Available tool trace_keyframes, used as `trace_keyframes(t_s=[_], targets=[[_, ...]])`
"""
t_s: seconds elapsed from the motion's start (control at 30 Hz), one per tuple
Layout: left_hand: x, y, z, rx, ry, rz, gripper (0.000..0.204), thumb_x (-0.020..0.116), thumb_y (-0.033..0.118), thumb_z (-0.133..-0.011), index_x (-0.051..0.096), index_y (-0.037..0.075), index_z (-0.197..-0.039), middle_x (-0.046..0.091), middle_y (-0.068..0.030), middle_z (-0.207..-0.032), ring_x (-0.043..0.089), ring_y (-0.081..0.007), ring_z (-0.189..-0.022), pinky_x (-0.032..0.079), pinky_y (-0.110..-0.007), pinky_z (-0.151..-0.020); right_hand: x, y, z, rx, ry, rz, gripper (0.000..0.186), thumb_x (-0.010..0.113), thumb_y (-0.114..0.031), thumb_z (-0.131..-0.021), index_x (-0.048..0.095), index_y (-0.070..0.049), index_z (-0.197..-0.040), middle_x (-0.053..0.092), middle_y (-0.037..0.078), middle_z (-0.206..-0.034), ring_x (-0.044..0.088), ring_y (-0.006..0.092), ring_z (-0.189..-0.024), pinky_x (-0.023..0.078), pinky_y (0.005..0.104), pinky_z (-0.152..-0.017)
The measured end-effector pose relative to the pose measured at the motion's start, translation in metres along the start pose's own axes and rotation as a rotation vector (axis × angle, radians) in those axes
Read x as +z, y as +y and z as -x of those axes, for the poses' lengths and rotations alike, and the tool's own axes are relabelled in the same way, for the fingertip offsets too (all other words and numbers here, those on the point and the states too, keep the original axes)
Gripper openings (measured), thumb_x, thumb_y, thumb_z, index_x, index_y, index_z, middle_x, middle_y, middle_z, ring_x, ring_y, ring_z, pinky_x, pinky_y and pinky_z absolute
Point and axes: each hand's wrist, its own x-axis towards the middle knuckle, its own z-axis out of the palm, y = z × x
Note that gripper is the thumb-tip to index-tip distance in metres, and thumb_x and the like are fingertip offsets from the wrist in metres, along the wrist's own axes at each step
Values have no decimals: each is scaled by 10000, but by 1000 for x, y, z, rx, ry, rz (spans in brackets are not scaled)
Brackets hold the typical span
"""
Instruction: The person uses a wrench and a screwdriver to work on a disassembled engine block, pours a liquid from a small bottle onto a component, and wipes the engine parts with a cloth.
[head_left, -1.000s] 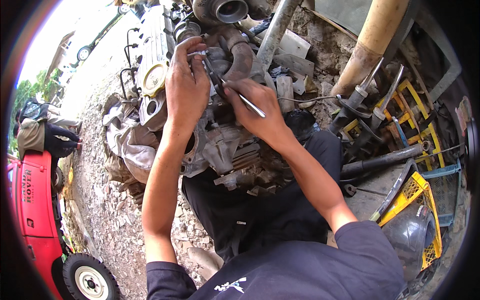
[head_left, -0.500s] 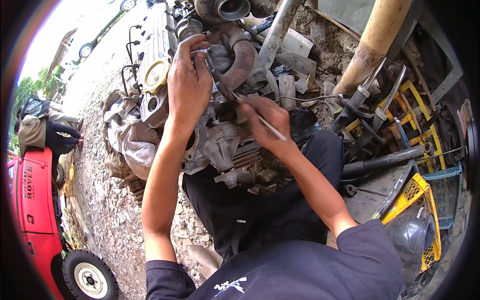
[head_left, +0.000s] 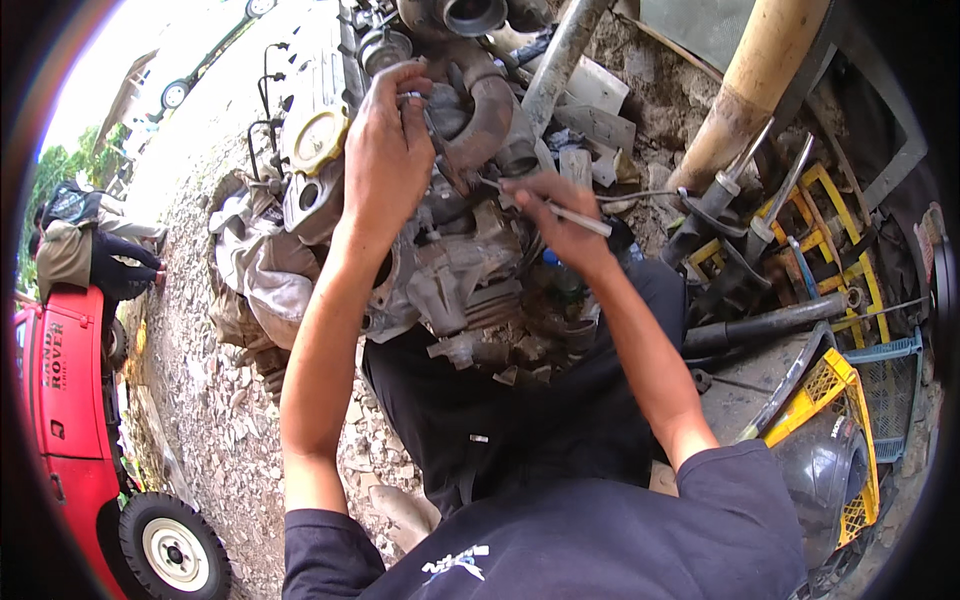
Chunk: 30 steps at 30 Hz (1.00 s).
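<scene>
My left hand (head_left: 388, 150) is closed at the top of the grimy engine (head_left: 450, 285), fingertips around a small metal piece too hidden to name, beside a rusty curved pipe (head_left: 485, 115). My right hand (head_left: 560, 215), slightly blurred, grips a thin silver rod-like tool (head_left: 588, 222) whose far end points at the pipe's lower part. Left of my left hand are the cream oil filler cap (head_left: 312, 140) and several black metal lines. Grey rags (head_left: 260, 260) hang on the engine's left side.
A bamboo pole (head_left: 750, 80), metal tube (head_left: 555, 65), shock absorbers (head_left: 720, 210), yellow crates (head_left: 820, 390) and a dark helmet (head_left: 815, 460) crowd the right. At left, over gravel (head_left: 220, 420), are a red vehicle (head_left: 70, 400) and another person (head_left: 80, 240).
My right hand has moved right with the silver tool, its end now farther from my left hand. My left hand has shifted slightly up and right.
</scene>
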Motion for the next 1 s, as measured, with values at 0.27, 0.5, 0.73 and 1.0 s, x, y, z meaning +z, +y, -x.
trace_keyframes(t_s=[0.27,0.5,0.73,1.0], targets=[[2,4,3,-14,0,53,280,502,30,-989,557,24,-1264,695,-154,-1107,664,-337,-1058,505,-412,-918,8,-11,-6,100,77,-132,148,732,-113,-911,770,-32,-1029,758,109,-953,687,205,-835,530,300,-782],[-1,0,5,5,-27,22,280,494,41,-998,549,26,-1272,696,-146,-1114,664,-339,-1066,506,-411,-921,1,-2,5,85,50,-44,170,760,-117,-871,784,-62,-1030,764,77,-962,673,213,-894,541,334,-788],[3,6,5,-21,-41,3,280,504,44,-994,557,25,-1269,700,-150,-1122,667,-346,-1058,506,-411,-923,3,16,3,35,26,-91,189,753,-138,-885,780,-68,-1059,766,71,-944,668,206,-845,535,335,-769],[1,1,4,-3,-38,9,286,495,53,-997,555,24,-1275,696,-158,-1124,665,-346,-1065,504,-417,-930,-6,-23,-10,202,116,-181,193,737,-179,-930,781,-56,-1071,767,112,-976,661,146,-825,519,296,-741]])
